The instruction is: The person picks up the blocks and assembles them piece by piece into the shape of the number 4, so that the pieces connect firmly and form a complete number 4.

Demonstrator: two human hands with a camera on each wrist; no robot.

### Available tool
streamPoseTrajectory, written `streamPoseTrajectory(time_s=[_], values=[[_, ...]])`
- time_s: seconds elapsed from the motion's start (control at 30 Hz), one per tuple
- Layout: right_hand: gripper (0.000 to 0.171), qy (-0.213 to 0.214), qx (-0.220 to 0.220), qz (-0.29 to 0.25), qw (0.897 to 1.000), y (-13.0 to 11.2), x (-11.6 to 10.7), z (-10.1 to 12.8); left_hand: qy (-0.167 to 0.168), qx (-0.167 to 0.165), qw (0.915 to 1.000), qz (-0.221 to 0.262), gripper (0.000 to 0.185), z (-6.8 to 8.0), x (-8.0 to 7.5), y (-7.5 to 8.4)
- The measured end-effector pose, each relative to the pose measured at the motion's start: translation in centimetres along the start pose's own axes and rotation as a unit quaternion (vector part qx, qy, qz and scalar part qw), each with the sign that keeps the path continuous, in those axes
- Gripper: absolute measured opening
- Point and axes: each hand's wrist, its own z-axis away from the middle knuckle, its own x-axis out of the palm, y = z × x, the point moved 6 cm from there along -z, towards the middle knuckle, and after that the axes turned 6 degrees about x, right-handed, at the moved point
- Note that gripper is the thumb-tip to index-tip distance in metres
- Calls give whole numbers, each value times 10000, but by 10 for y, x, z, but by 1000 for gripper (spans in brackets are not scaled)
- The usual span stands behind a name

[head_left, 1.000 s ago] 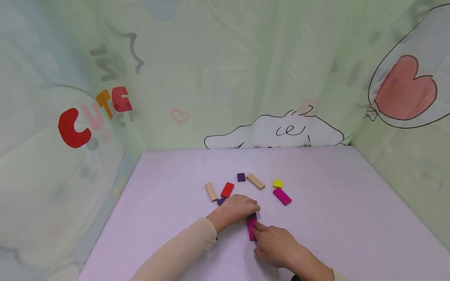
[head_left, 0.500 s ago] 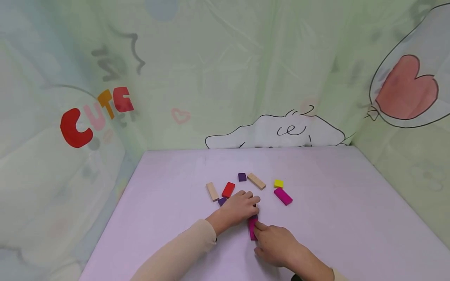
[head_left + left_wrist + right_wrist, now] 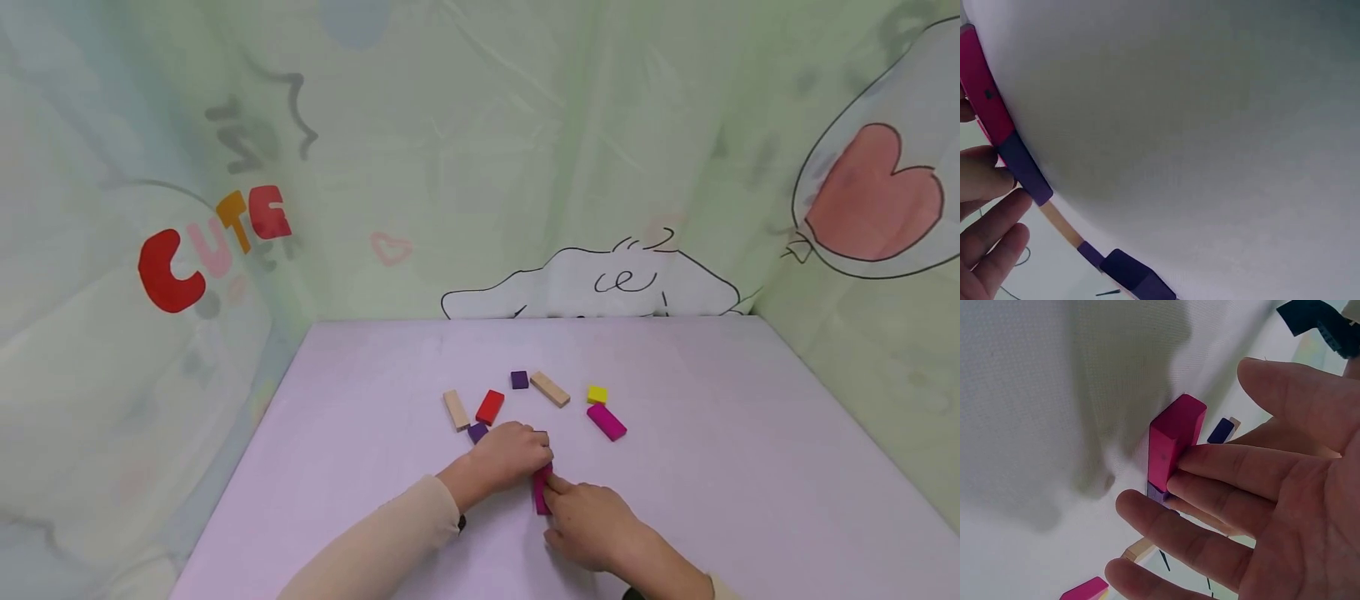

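Observation:
A magenta block (image 3: 541, 493) lies on the lilac table (image 3: 360, 433) between both hands. In the right wrist view this magenta block (image 3: 1172, 440) meets a small purple block (image 3: 1159, 492) end to end. My right hand (image 3: 562, 498) lays nearly straight fingers (image 3: 1222, 469) against the magenta block's side. My left hand (image 3: 536, 454) curls over the purple block (image 3: 1022, 169) and hides it in the head view. A left fingertip (image 3: 988, 178) touches that block where it joins the magenta block (image 3: 985, 94).
Beyond the hands lie a wooden block (image 3: 455, 409), a red block (image 3: 490, 407), a small purple block (image 3: 477, 432), another purple block (image 3: 519, 380), a second wooden block (image 3: 550, 389), a yellow cube (image 3: 597, 394) and a magenta block (image 3: 606, 421). Printed green curtains wall in three sides.
My left hand has drawn back toward the magenta block and now covers the purple block that showed at its fingertips. My right hand has hardly moved.

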Motion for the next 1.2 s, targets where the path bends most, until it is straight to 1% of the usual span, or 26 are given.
streamPoseTrajectory(time_s=[0.13,0.2,0.33,0.53,0.63,0.77,0.9,1.0,1.07,1.13,1.2], values=[[55,-1,-28,-6,10000,0,0,0,-268,-233,9990,288,23,6,1,1],[55,7,-29,-26,10000,0,0,0,-303,-311,9977,516,22,9,0,1],[55,82,-47,-88,9999,2,1,0,-170,-384,9944,965,17,12,3,1],[46,244,-177,-62,9995,1,1,1,60,-501,9895,1356,28,16,9,-1],[39,302,-184,-127,9993,1,-1,3,118,-535,9866,1538,32,18,8,-1],[35,277,-161,-333,9989,2,-4,2,162,-568,9846,1647,33,20,5,-2],[33,331,-246,-513,9978,1,-8,2,188,-583,9861,1543,31,21,4,-2],[26,459,-404,-542,9967,2,-11,2,192,-589,9868,1494,28,21,3,-2],[17,537,-489,-521,9960,4,-12,1,188,-586,9866,1511,26,20,2,-2],[11,548,-496,-561,9957,7,-14,-1,163,-588,9864,1524,26,19,2,-1],[10,577,-448,-676,9950,12,-18,-3,120,-587,9872,1475,26,19,2,0]])
